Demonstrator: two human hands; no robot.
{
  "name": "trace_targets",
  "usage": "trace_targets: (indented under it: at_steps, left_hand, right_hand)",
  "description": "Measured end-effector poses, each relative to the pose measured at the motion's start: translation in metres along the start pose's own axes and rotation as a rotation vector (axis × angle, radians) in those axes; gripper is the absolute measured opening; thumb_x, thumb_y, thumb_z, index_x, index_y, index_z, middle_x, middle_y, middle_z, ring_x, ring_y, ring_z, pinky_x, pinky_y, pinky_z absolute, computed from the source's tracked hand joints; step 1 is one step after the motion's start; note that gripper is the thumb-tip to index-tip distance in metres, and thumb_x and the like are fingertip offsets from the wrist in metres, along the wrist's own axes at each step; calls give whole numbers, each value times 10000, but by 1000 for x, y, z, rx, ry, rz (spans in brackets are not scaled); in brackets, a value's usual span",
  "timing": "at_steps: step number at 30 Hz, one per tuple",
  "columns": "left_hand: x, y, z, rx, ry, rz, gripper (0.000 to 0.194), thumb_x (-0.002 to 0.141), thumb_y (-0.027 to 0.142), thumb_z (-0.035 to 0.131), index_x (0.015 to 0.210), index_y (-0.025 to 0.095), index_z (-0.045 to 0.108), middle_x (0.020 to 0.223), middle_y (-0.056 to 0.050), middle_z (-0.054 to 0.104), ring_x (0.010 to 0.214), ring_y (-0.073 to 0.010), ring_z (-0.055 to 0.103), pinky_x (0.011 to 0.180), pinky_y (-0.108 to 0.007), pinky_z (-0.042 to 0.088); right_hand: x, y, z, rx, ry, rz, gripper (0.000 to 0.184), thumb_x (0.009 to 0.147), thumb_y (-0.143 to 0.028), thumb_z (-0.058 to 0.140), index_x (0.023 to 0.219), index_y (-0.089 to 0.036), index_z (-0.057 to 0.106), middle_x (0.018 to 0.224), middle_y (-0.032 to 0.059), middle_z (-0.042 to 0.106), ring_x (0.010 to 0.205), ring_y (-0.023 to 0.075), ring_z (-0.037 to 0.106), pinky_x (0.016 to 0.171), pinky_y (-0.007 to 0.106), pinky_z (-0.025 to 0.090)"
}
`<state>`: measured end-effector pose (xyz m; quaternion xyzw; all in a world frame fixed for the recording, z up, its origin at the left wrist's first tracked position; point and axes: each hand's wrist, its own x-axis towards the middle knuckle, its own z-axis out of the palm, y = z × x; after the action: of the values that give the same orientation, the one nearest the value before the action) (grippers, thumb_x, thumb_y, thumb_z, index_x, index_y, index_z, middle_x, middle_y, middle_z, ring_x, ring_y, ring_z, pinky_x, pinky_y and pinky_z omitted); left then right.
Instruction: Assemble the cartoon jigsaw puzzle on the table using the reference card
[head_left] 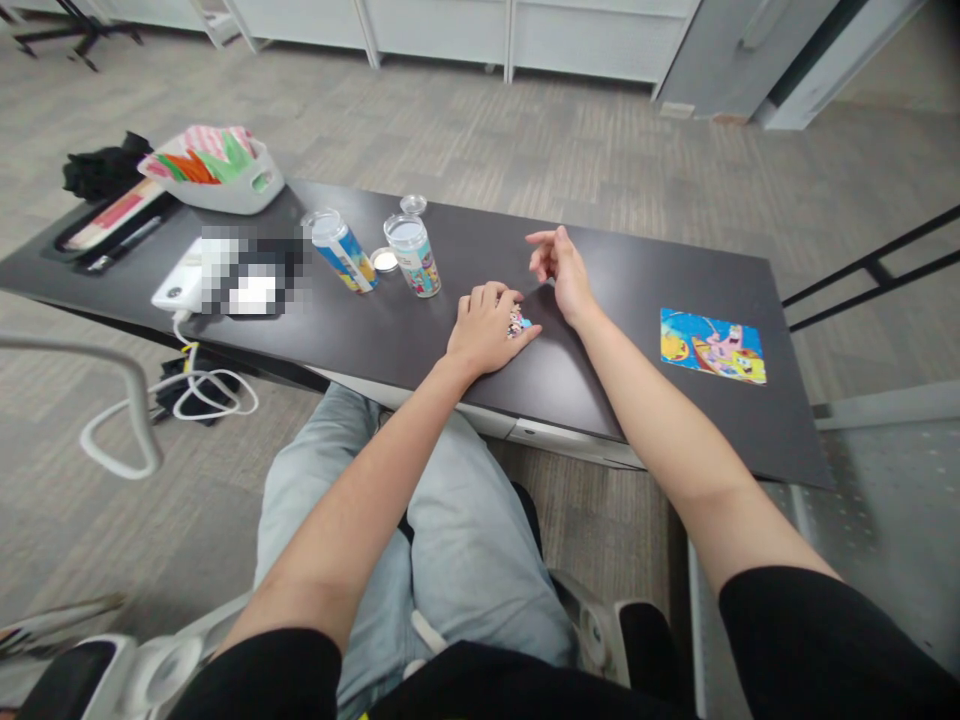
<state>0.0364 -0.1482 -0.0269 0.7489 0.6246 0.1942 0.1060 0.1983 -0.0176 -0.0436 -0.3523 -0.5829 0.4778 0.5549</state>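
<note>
My left hand (486, 328) lies palm down on the dark table, its fingers stretched over some small colourful pieces (516, 322). Part of them is hidden under the palm, so their exact shape is unclear. To the right, my right hand (561, 275) hovers just over the tabletop with its fingers loosely bent and apart; I see nothing in it. Beyond my left hand stands a clear-topped can with a cartoon print (417, 262). Beside it is a blue and yellow can (346, 255). A flat rectangular cartoon picture (712, 346) lies at the right of the table.
A clear lid (413, 204) and a round silvery lid (385, 260) lie near the cans. Further left are a white basket (247, 190) with colourful packs, a white device (180, 285) with a cable, and a black tray (82, 240). The table (600, 400) has its near edge at my lap.
</note>
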Motion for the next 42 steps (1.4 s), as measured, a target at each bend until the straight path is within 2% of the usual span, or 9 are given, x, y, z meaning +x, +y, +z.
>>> trace_targets:
  at_steps: [3, 7, 10, 14, 20, 31, 36, 42]
  left_hand:
    - [-8, 10, -10, 63, -9, -22, 485, 1187, 573, 774, 1552, 255, 796, 1671, -203, 758, 1613, -482, 678, 1363, -662, 534]
    - [-12, 17, -16, 109, -36, -42, 403, 1188, 561, 803, 1438, 244, 803, 1620, -198, 777, 1567, -460, 700, 1317, -611, 547]
    - [-11, 18, -16, 133, -33, -40, 396, 1179, 562, 822, 1382, 222, 796, 1581, -220, 788, 1538, -468, 715, 1293, -618, 548]
    - [-12, 17, -14, 150, -23, -16, 338, 1197, 565, 796, 1284, 238, 803, 1503, -196, 825, 1489, -470, 739, 1244, -636, 546]
    - [-11, 14, -12, 123, -16, 47, 262, 1199, 505, 795, 1124, 255, 781, 1398, -184, 841, 1397, -423, 752, 1156, -568, 577]
    - [-12, 11, -8, 78, -23, 57, 119, 1175, 390, 768, 1145, 275, 761, 1256, -130, 860, 1231, -361, 785, 1066, -493, 588]
    - [-13, 14, -10, 121, -50, 56, 187, 1191, 400, 717, 1139, 253, 820, 1273, -165, 877, 1252, -376, 806, 1018, -492, 587]
    - [-14, 16, -12, 147, -64, 78, 291, 1208, 403, 654, 1142, 238, 884, 1263, -183, 893, 1253, -382, 830, 959, -492, 590]
  right_hand:
    - [1, -1, -1, -9, -19, 27, 1041, 980, -1311, 443, 1076, -338, 801, 799, -2, 689, 661, 204, 524, 658, 387, 498]
    - [-1, -6, 0, -39, -37, 49, 963, 1052, -1246, 511, 1060, -327, 796, 781, -14, 677, 643, 189, 519, 637, 358, 505]
    - [-3, -10, 1, -41, -38, 53, 948, 1064, -1232, 528, 1043, -321, 791, 765, -21, 658, 629, 180, 506, 618, 345, 491]
    - [-4, -13, 2, -50, -39, 57, 939, 1058, -1231, 548, 1014, -321, 774, 765, -20, 645, 638, 182, 507, 626, 347, 489]
    - [-3, -8, 2, -39, -50, 45, 999, 1037, -1267, 482, 1002, -312, 773, 766, -16, 637, 645, 180, 503, 636, 351, 485]
    - [-4, -7, 1, -47, -62, 35, 992, 1057, -1251, 474, 979, -306, 766, 765, -16, 640, 646, 176, 507, 640, 334, 498]
    - [-3, -1, 0, -42, -76, 20, 1006, 1048, -1258, 468, 938, -301, 756, 760, -16, 639, 638, 168, 512, 635, 324, 498]
    - [-4, -4, 1, -69, -79, 31, 1029, 1028, -1275, 447, 894, -300, 748, 759, -11, 646, 648, 172, 520, 645, 332, 521]
